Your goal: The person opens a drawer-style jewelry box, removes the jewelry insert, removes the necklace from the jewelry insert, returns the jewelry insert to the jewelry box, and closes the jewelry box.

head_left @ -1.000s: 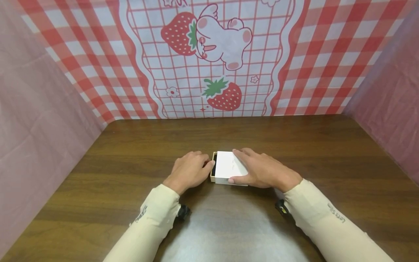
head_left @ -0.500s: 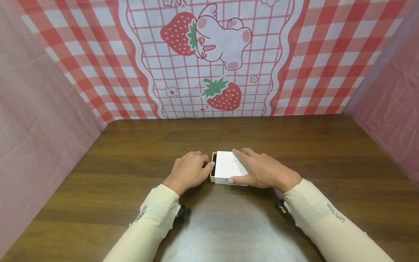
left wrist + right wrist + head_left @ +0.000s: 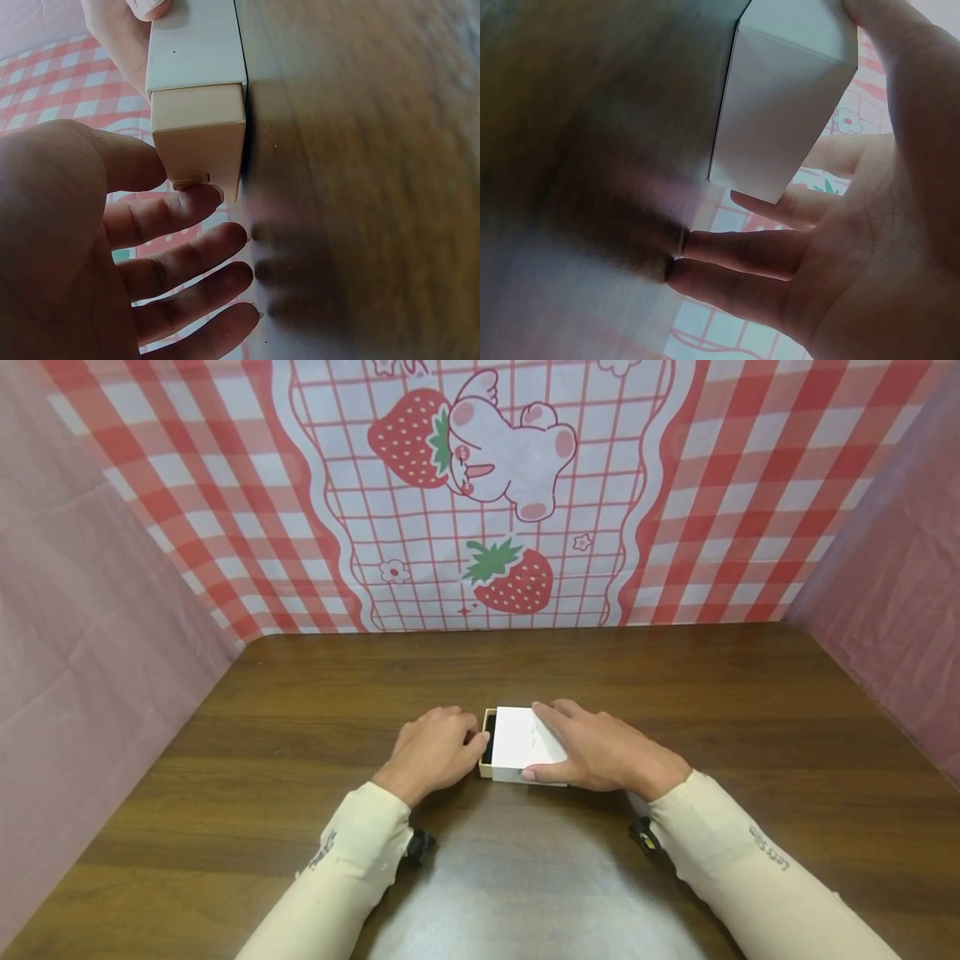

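A small white sliding box (image 3: 525, 739) lies on the table, its cream inner drawer (image 3: 487, 766) sticking out a little on the left. Something black shows inside that drawer; its kind is hidden. My left hand (image 3: 435, 752) pinches the drawer's end wall with thumb and index finger; in the left wrist view the other fingers (image 3: 187, 259) lie apart from the box, near the tabletop. From the right, my right hand (image 3: 607, 747) grips the white sleeve (image 3: 780, 112), thumb on the near side and fingers along the far side.
The wooden table (image 3: 480, 668) ends at a red-and-white checked cloth (image 3: 720, 510) with strawberry prints. Pink cloth (image 3: 97, 610) hangs on both sides. Dark straps with devices (image 3: 420, 847) sit at both wrists.
The drawer has slid slightly further left out of the sleeve, my left thumb moving with it. My right hand and the sleeve have stayed almost still.
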The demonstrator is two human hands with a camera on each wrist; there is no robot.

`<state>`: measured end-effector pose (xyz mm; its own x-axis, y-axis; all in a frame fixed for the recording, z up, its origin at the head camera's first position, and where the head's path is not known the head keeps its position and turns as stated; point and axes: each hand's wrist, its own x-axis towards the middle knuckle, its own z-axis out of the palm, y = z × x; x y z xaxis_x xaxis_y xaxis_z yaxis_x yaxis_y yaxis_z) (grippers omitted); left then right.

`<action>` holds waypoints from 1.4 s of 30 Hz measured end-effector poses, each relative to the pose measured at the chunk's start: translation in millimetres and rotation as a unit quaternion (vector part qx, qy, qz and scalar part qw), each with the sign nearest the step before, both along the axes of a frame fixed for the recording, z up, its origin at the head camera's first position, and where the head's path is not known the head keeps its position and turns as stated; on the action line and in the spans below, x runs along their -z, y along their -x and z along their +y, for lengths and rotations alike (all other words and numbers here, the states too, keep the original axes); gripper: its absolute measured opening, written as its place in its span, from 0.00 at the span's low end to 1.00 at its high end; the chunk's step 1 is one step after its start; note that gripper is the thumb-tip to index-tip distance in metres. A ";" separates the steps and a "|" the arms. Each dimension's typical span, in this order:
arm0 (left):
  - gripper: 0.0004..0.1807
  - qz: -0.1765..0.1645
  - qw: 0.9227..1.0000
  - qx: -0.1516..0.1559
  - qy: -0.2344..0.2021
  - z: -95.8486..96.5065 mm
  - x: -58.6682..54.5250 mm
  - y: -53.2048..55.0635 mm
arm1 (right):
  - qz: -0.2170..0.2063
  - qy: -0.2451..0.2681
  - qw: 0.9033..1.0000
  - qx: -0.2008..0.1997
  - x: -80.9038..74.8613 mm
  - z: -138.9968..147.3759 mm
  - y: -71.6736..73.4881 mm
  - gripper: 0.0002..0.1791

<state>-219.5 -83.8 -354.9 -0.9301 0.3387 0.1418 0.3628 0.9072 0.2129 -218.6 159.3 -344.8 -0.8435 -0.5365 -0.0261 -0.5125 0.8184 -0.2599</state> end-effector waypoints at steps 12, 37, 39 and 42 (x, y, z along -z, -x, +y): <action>0.28 -0.029 0.999 -0.006 -0.016 -0.1 -0.7 -0.2 | -0.004 0.003 1.000 0.002 0.1 0.0 -0.5 0.56; 0.26 -0.035 0.999 -0.004 -0.007 -1.5 -2.4 -0.1 | 0.002 0.000 1.000 0.000 0.6 -0.8 -0.4 0.55; 0.26 -0.033 0.999 -0.003 -0.010 -1.8 -2.4 0.2 | 0.003 0.000 1.000 -0.001 0.6 -0.8 -0.5 0.55; 0.26 -0.032 0.999 -0.003 -0.014 -2.2 -2.5 0.4 | 0.004 0.002 1.000 -0.002 0.6 -0.8 -0.6 0.55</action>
